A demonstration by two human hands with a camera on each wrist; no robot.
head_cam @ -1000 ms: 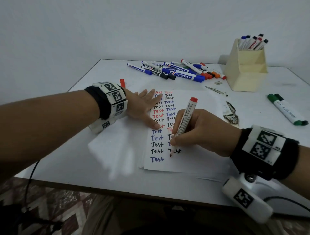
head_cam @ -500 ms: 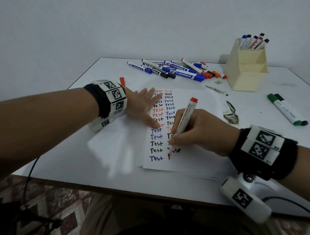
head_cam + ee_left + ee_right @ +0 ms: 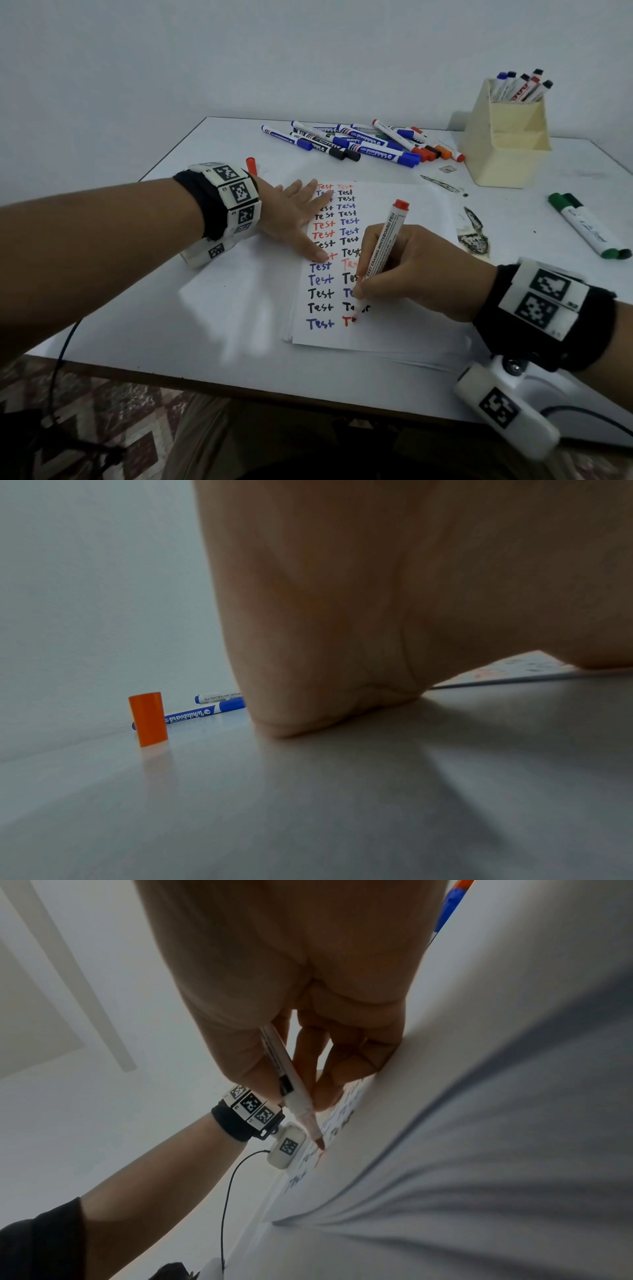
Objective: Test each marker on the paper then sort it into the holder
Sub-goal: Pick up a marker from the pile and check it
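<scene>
On the white surface, the paper is pressed by flat left fingers, while the red marker is pinched by curled right fingers.

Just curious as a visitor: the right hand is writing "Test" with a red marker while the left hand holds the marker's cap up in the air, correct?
Not quite. The left hand holds nothing: it lies flat, fingers spread, pressing the paper down. The cap stands by itself on the table, as the left wrist view shows. The rest is right: the right hand is writing with the red marker.
</scene>
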